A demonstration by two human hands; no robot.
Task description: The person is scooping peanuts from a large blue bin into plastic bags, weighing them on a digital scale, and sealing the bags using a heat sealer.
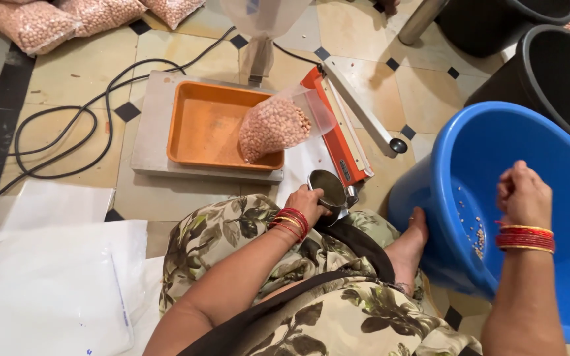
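Steel cup (328,189) sits at 6 o'clock from the orange tray (199,132); I see my left hand (308,203) grasping its rim. At 3 o'clock my right hand (522,195) is clenched over the blue bucket (496,145). 1 peanut bag (273,126) leans in the tray.

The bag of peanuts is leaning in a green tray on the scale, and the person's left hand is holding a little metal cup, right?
Not quite. The tray is orange, not green, as the head view shows. The rest holds: the clear bag of peanuts leans in that tray on the scale, and the left hand holds the little metal cup.
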